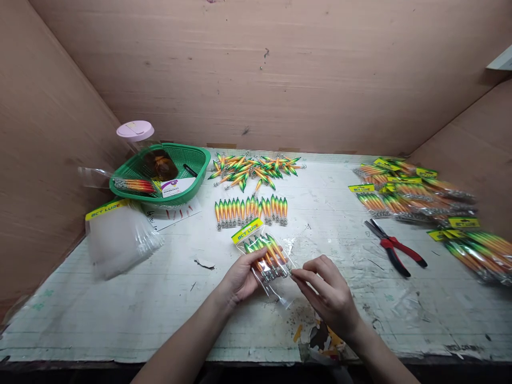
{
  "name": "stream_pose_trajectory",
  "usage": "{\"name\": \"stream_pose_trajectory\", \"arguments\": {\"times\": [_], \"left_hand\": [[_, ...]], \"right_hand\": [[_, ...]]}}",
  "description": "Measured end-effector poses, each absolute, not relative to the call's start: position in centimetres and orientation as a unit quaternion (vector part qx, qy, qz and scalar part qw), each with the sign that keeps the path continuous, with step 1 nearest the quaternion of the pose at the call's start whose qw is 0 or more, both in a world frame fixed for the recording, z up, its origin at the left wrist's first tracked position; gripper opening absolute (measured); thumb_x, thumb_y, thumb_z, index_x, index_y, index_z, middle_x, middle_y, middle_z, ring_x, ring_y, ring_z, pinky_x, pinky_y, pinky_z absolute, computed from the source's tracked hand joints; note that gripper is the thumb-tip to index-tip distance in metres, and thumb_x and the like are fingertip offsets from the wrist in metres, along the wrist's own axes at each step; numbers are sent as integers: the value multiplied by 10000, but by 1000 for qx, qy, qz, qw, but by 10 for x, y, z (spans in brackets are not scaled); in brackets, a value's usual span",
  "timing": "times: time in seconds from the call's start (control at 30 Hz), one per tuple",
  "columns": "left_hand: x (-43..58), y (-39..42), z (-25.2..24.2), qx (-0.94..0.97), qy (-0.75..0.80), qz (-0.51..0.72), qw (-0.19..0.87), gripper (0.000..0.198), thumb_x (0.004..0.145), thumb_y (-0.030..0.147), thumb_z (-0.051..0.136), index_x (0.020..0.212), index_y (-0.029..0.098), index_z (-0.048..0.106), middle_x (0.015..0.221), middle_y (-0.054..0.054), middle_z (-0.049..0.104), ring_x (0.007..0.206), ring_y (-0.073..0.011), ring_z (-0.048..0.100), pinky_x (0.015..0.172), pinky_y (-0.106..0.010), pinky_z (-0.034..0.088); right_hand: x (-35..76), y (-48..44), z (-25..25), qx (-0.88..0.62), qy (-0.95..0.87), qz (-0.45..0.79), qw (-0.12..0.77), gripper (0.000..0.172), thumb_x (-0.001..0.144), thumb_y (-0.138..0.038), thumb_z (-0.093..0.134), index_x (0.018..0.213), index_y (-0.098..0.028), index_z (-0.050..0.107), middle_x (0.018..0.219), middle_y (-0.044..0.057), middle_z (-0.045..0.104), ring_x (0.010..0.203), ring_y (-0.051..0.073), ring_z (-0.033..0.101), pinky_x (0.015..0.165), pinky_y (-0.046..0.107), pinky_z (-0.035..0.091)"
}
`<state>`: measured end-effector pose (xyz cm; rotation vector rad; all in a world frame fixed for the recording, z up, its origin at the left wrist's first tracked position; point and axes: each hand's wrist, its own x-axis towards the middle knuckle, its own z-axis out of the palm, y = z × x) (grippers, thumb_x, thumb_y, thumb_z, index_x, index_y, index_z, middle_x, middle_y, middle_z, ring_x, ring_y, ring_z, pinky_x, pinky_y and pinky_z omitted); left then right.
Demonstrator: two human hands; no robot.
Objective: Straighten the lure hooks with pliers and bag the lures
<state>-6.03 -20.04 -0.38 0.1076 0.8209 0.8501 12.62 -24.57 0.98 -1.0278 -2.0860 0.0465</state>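
Note:
Near the middle of the table, my left hand (244,274) holds a clear bag (265,250) with a yellow-green header and several green-orange lures inside, tilted. My right hand (328,290) pinches at the bag's lower right side, by the hooks of a lure; what exactly lies between the fingertips is too small to tell. Just behind the bag stretches a row of lures (251,210), hooks toward me. Farther back is a loose pile of lures (256,169).
A green basket (202,169) at the back left holds a pink-lidded jar (160,160) and red lures. Clear header bags (120,234) lie before it. Red-black pliers (400,250) and packed lure bags (412,194) are on the right. Cardboard walls surround the table.

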Motion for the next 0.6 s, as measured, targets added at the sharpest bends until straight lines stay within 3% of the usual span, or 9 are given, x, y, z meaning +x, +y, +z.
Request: {"name": "stream_pose_trajectory", "arguments": {"times": [0.23,0.37,0.6], "left_hand": [[-59,-201,-1,54,393,395,828,235,926,70,490,920,12,718,906,-171,761,781,-208,733,938,-397,557],[-60,-202,-1,61,390,381,836,220,919,84,513,949,10,719,955,-181,754,812,-208,729,931,-382,560],[-64,-202,-1,82,396,358,842,160,830,46,616,952,35,719,912,-155,757,750,-209,718,845,-402,589]], "right_hand": [[127,-244,6,-418,-811,31,409,230,874,-23,606,1015,-204,618,777,40,585,711,178,532,606,317,452],[127,-244,5,-415,-820,72,388,162,883,-122,643,1016,-207,604,823,42,576,751,184,556,619,310,490],[128,-241,1,-433,-809,114,381,103,900,-143,616,973,-206,580,832,38,564,752,183,572,613,301,500]]}}
